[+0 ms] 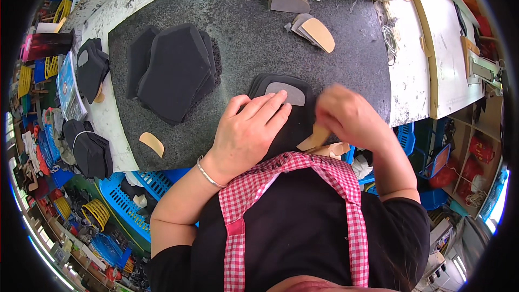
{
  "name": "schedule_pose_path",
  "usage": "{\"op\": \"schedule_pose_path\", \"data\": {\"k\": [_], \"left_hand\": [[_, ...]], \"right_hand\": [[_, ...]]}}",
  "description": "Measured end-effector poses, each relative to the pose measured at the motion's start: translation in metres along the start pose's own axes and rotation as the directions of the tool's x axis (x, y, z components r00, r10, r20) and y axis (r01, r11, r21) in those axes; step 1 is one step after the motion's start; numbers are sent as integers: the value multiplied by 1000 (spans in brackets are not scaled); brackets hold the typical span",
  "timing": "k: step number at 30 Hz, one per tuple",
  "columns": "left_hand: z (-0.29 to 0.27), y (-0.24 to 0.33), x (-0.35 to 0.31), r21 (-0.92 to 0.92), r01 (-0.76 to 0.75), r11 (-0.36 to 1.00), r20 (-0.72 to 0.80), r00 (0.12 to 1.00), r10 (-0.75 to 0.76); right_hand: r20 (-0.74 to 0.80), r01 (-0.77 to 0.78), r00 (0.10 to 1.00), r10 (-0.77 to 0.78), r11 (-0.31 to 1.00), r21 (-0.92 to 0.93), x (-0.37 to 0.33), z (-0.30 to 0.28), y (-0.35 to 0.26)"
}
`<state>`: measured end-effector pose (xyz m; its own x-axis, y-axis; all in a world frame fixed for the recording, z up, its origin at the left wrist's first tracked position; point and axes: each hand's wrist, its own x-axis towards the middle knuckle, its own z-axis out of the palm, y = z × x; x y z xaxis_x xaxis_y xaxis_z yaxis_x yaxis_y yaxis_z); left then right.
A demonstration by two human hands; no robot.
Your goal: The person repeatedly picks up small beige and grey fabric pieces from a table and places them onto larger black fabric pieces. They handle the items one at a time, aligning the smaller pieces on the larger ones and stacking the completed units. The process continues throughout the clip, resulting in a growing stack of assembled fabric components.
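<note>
A stack of black fabric pieces [284,135] lies in front of me at the table's near edge. On top sits a grey half-moon patch [292,95]. My left hand [250,132] rests over the stack, fingers stretched out and fingertips touching the patch. Right of the stack, my right hand [350,116] is blurred by motion, with curled fingers. A tan paper-like piece [314,138] runs out from under those fingers; they seem to grip its upper end. Crumpled tan scraps [332,150] lie just below it, against my checked apron [297,160].
A pile of larger black pieces [175,70] lies left on the dark tabletop [238,27]. Grey-and-tan half-moon stacks [289,1] [318,33] sit at the far side. One loose tan half-moon [152,144] lies near left. Blue baskets [124,205] stand below the edge.
</note>
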<state>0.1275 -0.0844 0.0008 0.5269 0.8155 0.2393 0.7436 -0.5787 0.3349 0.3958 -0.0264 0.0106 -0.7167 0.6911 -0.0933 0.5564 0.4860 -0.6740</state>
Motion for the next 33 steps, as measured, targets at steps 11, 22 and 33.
{"op": "schedule_pose_path", "data": {"k": [11, 22, 33], "left_hand": [[-38, -147, 13, 151, 615, 774, -401, 754, -521], [-58, -120, 12, -188, 372, 909, -513, 752, -414], [3, -6, 35, -182, 162, 970, -260, 943, -207]], "right_hand": [[-495, -335, 818, 293, 942, 5, 74, -37, 37], [-412, -200, 872, 263, 961, 191, 73, -35, 71], [-361, 90, 932, 25, 950, 300, 67, -23, -8]]}}
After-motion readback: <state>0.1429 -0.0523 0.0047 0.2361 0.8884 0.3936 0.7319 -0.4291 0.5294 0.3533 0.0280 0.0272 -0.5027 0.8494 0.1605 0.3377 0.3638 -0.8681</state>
